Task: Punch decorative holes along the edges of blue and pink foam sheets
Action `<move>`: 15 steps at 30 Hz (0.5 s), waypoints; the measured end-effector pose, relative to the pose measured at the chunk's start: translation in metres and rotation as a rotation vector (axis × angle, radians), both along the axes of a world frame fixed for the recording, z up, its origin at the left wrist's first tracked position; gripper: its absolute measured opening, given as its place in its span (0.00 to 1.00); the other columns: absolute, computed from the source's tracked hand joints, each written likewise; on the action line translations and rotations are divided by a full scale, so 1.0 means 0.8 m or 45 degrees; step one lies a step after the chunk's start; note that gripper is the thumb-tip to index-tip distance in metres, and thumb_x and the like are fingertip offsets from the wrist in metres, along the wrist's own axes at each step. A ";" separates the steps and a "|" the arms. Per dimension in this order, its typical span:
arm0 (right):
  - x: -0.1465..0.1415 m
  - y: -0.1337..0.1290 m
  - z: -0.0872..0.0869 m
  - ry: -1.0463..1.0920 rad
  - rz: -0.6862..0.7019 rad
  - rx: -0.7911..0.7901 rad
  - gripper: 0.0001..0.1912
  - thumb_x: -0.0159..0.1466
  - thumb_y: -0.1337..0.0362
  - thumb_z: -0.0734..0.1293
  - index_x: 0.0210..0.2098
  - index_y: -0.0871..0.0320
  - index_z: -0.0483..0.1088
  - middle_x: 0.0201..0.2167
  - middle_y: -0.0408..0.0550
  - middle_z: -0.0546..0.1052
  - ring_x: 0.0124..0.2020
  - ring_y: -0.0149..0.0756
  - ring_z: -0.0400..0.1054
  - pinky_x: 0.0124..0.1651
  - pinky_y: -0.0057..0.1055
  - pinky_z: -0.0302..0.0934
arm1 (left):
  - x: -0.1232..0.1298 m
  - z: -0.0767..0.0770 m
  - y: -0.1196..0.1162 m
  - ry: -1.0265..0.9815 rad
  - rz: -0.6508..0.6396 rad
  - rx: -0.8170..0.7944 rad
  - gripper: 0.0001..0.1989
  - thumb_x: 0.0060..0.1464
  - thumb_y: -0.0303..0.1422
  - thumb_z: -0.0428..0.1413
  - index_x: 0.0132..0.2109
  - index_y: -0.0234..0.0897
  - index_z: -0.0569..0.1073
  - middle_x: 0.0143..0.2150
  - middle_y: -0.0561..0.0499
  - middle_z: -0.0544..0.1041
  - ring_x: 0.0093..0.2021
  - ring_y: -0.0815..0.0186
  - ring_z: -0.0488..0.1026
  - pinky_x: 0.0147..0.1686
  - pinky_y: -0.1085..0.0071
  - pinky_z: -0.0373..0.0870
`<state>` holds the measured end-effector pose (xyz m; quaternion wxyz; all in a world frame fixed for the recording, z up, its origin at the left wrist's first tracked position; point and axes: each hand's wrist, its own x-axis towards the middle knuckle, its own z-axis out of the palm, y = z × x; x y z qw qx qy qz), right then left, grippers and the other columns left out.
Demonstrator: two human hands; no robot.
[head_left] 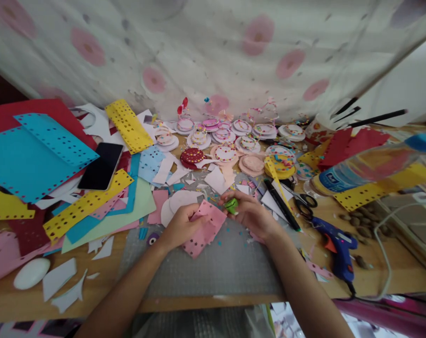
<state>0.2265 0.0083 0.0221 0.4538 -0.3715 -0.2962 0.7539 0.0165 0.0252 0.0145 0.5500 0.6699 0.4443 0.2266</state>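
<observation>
My left hand [184, 224] pinches a piece of pink paper [207, 225] dotted with small punched holes along its edges. Close to the paper's upper right edge, my right hand [253, 213] has its fingers closed around a small green craft punch [231, 205]. Whether the paper sits inside the punch's slot, I cannot tell. Both hands are above a grey cutting mat [213, 277]. Behind my left hand lie white paper circles [179, 202]. A small purple punch [152, 239] rests left of my left wrist.
Several decorated paper hats [223, 134] line the back. Punched coloured sheets [40, 159] and a phone [102, 166] lie left. Scissors [304, 204], a black marker [281, 204], a blue glue gun [334, 246] with its cord and a plastic bottle [367, 169] are at right.
</observation>
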 end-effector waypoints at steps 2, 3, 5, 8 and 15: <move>-0.001 0.001 0.001 0.024 -0.017 -0.067 0.09 0.53 0.63 0.68 0.34 0.58 0.74 0.36 0.48 0.74 0.34 0.34 0.66 0.35 0.29 0.61 | 0.001 0.001 0.000 0.029 -0.034 0.014 0.12 0.54 0.36 0.52 0.26 0.34 0.65 0.24 0.57 0.62 0.27 0.70 0.59 0.26 0.76 0.54; -0.002 0.002 0.001 0.010 -0.032 -0.084 0.09 0.55 0.61 0.67 0.33 0.58 0.74 0.34 0.48 0.74 0.32 0.33 0.66 0.33 0.28 0.60 | 0.001 0.001 0.000 0.053 -0.051 0.024 0.11 0.53 0.35 0.52 0.25 0.35 0.64 0.24 0.57 0.61 0.27 0.70 0.58 0.26 0.76 0.54; -0.002 0.003 -0.001 -0.056 -0.062 -0.085 0.10 0.57 0.58 0.67 0.33 0.59 0.75 0.32 0.47 0.74 0.28 0.29 0.63 0.28 0.25 0.57 | 0.002 0.002 0.000 0.096 -0.070 0.032 0.10 0.51 0.34 0.52 0.25 0.35 0.63 0.24 0.58 0.60 0.27 0.70 0.57 0.25 0.76 0.53; -0.002 0.003 -0.007 -0.168 -0.095 -0.044 0.11 0.56 0.59 0.70 0.34 0.59 0.76 0.30 0.45 0.74 0.22 0.24 0.58 0.23 0.24 0.51 | 0.002 0.001 0.000 0.095 -0.081 0.005 0.10 0.52 0.35 0.52 0.26 0.35 0.64 0.25 0.57 0.61 0.28 0.70 0.58 0.26 0.76 0.54; -0.003 0.003 -0.018 -0.418 -0.154 -0.039 0.15 0.53 0.55 0.73 0.33 0.59 0.75 0.27 0.43 0.74 0.20 0.24 0.57 0.22 0.24 0.47 | 0.003 0.003 0.000 0.106 -0.095 0.024 0.09 0.52 0.33 0.52 0.27 0.34 0.66 0.25 0.57 0.62 0.28 0.70 0.59 0.26 0.76 0.56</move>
